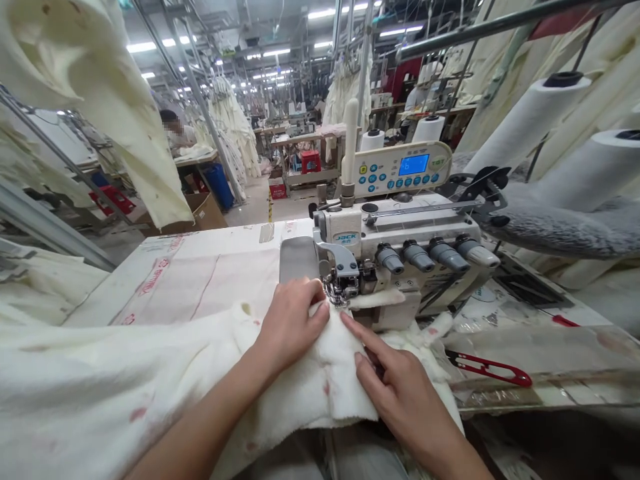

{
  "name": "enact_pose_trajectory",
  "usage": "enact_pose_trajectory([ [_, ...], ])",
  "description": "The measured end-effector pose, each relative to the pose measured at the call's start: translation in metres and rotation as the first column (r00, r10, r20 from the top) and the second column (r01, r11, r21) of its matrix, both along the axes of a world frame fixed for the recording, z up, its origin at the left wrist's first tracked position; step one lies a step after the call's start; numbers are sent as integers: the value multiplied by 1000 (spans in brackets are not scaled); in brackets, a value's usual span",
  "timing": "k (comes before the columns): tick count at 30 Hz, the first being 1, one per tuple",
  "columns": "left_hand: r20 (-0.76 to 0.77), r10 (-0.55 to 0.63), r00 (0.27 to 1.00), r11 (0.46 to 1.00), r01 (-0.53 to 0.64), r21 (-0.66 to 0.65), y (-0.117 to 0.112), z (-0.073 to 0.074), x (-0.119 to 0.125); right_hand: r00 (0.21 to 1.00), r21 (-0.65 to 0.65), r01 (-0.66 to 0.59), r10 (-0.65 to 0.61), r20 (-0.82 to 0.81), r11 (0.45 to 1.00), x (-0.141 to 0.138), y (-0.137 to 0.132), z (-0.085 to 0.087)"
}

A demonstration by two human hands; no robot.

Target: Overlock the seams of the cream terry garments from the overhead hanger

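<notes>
A cream fleece fabric (305,380) lies over the front of the table and runs under the presser foot (339,283) of a JACK overlock sewing machine (395,247). My left hand (293,323) is curled over the fabric right beside the foot, gripping it. My right hand (395,393) rests on the fabric to the right, with its fingers extended and its index finger pointing toward the foot. Red-handled thread snips (490,369) lie to the right of my right hand, not touching it. The needle is hidden behind the foot and fabric.
Thread cones (527,127) stand behind the machine on the right, below hanging cream garments (95,100). The white, stained table (200,287) extends left. A co-worker (175,130) sits at the far left. Rows of sewing stations, racks and metal poles fill the background.
</notes>
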State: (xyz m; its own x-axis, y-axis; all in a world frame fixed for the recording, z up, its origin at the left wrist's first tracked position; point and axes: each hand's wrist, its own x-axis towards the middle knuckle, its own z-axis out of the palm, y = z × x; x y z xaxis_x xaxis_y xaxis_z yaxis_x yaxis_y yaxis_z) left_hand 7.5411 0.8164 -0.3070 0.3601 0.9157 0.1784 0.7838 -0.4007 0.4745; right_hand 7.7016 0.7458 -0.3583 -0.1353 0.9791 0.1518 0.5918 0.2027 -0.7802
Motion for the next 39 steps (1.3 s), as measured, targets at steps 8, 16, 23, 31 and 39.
enact_pose_trajectory([
  [8,-10,43,999,998,-43,43,7,-3,4,999,15,51,-51,-1,999,0,8,1],
  [16,-56,67,996,995,-62,75,21,-7,4,943,-182,79,-133,-305,980,-1,14,-5],
  [23,-77,33,997,932,-3,362,-20,-13,-2,798,-181,114,-198,-569,977,-8,4,-16],
  [31,-101,-182,978,903,207,376,-81,-48,2,562,-241,-122,-133,-816,963,-16,-14,-24],
  [39,81,-193,978,839,121,531,-83,-34,12,656,-228,70,-217,-723,971,-11,-30,-16],
])
